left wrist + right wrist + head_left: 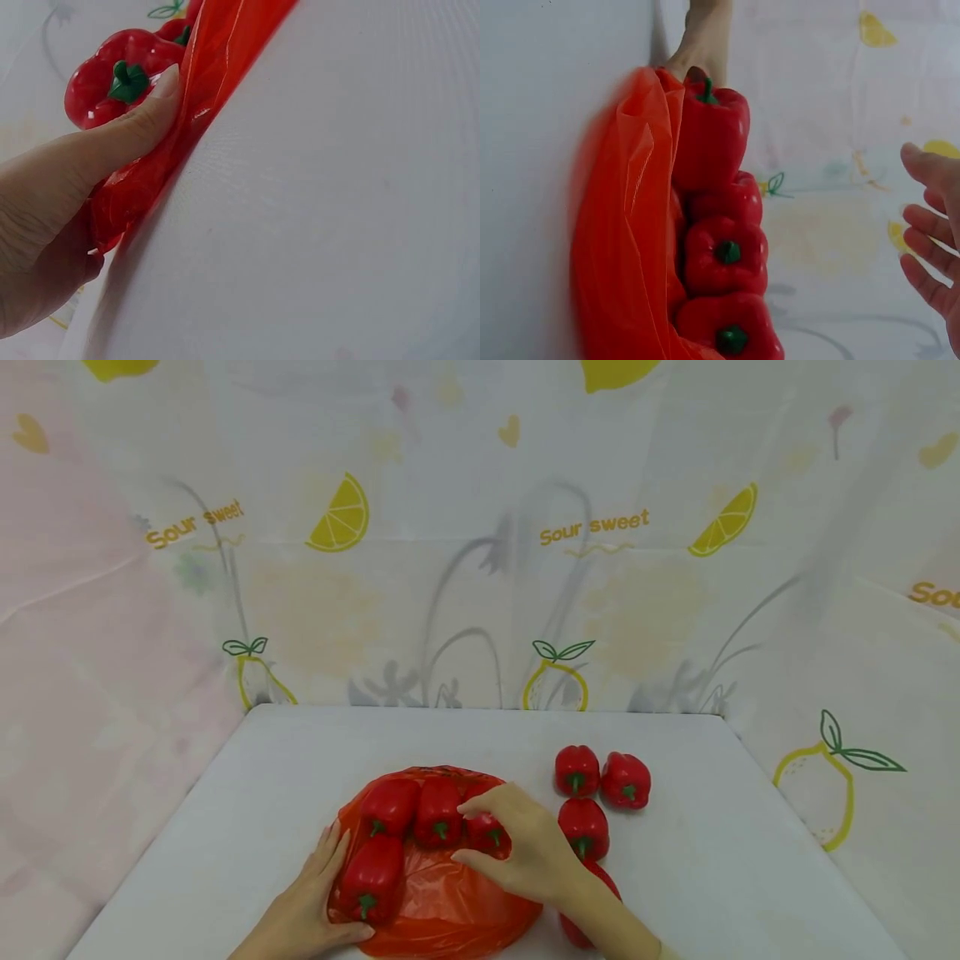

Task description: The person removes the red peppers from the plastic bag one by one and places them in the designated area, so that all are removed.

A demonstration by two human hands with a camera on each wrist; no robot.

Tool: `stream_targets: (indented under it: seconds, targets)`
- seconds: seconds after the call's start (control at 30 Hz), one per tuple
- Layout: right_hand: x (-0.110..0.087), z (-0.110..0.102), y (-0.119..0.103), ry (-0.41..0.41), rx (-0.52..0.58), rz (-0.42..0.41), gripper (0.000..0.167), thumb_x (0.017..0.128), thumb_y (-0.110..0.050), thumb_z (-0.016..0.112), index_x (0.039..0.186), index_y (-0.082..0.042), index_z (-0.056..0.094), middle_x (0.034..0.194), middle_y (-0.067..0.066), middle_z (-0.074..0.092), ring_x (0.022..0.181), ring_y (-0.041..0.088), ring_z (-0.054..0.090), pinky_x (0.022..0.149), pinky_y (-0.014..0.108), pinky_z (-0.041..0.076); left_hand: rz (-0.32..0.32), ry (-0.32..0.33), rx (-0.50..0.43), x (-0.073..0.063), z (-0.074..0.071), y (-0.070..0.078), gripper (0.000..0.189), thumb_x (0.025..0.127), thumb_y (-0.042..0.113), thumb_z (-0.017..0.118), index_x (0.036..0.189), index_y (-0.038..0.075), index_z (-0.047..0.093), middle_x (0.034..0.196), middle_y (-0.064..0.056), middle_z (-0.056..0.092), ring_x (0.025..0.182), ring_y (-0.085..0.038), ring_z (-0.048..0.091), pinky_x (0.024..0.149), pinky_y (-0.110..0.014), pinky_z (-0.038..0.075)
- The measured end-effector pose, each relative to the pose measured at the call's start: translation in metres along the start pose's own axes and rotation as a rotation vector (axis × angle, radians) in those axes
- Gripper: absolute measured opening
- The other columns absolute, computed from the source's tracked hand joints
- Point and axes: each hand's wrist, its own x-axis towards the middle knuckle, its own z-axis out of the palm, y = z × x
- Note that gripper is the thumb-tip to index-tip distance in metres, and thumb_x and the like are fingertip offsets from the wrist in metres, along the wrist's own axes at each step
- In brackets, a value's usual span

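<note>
Several red bell peppers [371, 872] with green stems lie on an orange-red plastic bag [442, 897], three in a back row and one at the front left. My left hand [303, 897] holds the bag's left edge beside the front-left pepper. Its thumb lies over the plastic in the left wrist view, with the other fingers partly hidden behind. My right hand [532, 852] hovers over the bag's right side, thumb and fingers spread apart. It partly covers the right-hand pepper of the back row [487, 833]. In the right wrist view, a gap separates that hand from the peppers.
On the white table [712, 877], right of the bag, more red bell peppers [583, 827] stand in a cluster. The frontmost one [573, 931] is partly behind my right forearm. A lemon-printed cloth [465, 610] hangs around the table's back and sides.
</note>
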Motion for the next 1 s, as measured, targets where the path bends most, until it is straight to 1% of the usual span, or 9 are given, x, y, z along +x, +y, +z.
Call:
stream_targets:
  seconds: [0.17,0.3,0.4,0.47,0.57,0.67,0.77,0.87,1.0]
  targets:
    - [0.003,0.007,-0.004,-0.007,-0.026,-0.004,0.046,0.080,-0.027,0.081,0.117,-0.013,0.059,0.110,-0.004,0.062,0.101,0.009,0.057,0.084,0.018,0.050,-0.013,0.010,0.000,0.001,0.002,-0.001,0.129,0.063,0.070,0.075,0.152,-0.003,0.016,0.159,-0.022,0.003,0.138,-0.054,0.014,0.095,-0.064,0.038]
    - [0.005,0.015,-0.007,-0.021,-0.035,0.001,0.046,0.079,-0.028,0.081,0.118,-0.014,0.059,0.111,-0.005,0.062,0.101,0.008,0.056,0.084,0.019,0.050,-0.013,0.014,0.005,0.000,0.002,-0.001,0.129,0.062,0.069,0.075,0.152,-0.003,0.016,0.158,-0.023,0.003,0.136,-0.055,0.015,0.093,-0.065,0.039]
    - [0.006,0.021,-0.009,-0.041,-0.018,0.003,0.046,0.079,-0.025,0.081,0.118,-0.014,0.058,0.111,-0.005,0.061,0.102,0.009,0.056,0.085,0.019,0.050,-0.010,0.016,0.008,0.001,0.002,-0.001,0.128,0.063,0.067,0.077,0.152,-0.003,0.016,0.158,-0.023,0.003,0.136,-0.055,0.015,0.093,-0.065,0.039]
    - [0.007,0.026,-0.011,-0.053,-0.006,0.007,0.046,0.079,-0.024,0.081,0.118,-0.014,0.058,0.112,-0.004,0.061,0.103,0.009,0.055,0.086,0.017,0.048,-0.020,0.015,0.003,0.000,0.002,0.000,0.128,0.063,0.068,0.077,0.152,-0.002,0.016,0.159,-0.022,0.003,0.137,-0.054,0.015,0.093,-0.065,0.039]
    - [0.007,0.032,-0.013,-0.078,0.030,0.039,0.045,0.080,-0.023,0.080,0.118,-0.015,0.057,0.113,-0.005,0.059,0.103,0.008,0.054,0.085,0.015,0.047,-0.034,0.010,-0.003,0.000,0.003,0.000,0.128,0.063,0.068,0.076,0.152,-0.002,0.017,0.159,-0.021,0.003,0.138,-0.053,0.015,0.093,-0.064,0.040]
    - [0.008,0.039,-0.015,-0.101,0.066,0.082,0.045,0.080,-0.025,0.080,0.118,-0.016,0.057,0.113,-0.007,0.058,0.103,0.006,0.052,0.084,0.017,0.049,-0.048,0.007,-0.012,0.001,0.004,0.001,0.127,0.063,0.066,0.078,0.152,-0.002,0.017,0.159,-0.021,0.003,0.138,-0.052,0.015,0.091,-0.064,0.042]
    - [0.010,0.046,-0.016,-0.116,0.086,0.106,0.044,0.081,-0.028,0.079,0.117,-0.015,0.058,0.113,-0.009,0.059,0.105,0.005,0.052,0.086,0.019,0.049,-0.057,0.007,-0.013,0.001,0.003,0.001,0.126,0.063,0.063,0.079,0.152,-0.001,0.017,0.159,-0.021,0.004,0.138,-0.053,0.017,0.089,-0.064,0.044]
    - [0.012,0.052,-0.017,-0.127,0.075,0.110,0.044,0.081,-0.031,0.079,0.117,-0.015,0.058,0.113,-0.009,0.059,0.106,0.004,0.051,0.089,0.017,0.047,-0.061,0.008,-0.013,0.001,0.003,0.001,0.126,0.063,0.062,0.080,0.152,-0.001,0.018,0.159,-0.020,0.004,0.138,-0.053,0.017,0.089,-0.064,0.044]
    - [0.013,0.061,-0.018,-0.161,0.051,0.120,0.044,0.082,-0.033,0.077,0.118,-0.016,0.057,0.112,-0.009,0.059,0.106,0.004,0.051,0.090,0.014,0.044,-0.054,0.021,-0.009,0.000,0.003,0.002,0.125,0.062,0.062,0.080,0.152,-0.001,0.020,0.159,-0.020,0.006,0.138,-0.051,0.017,0.088,-0.063,0.045]
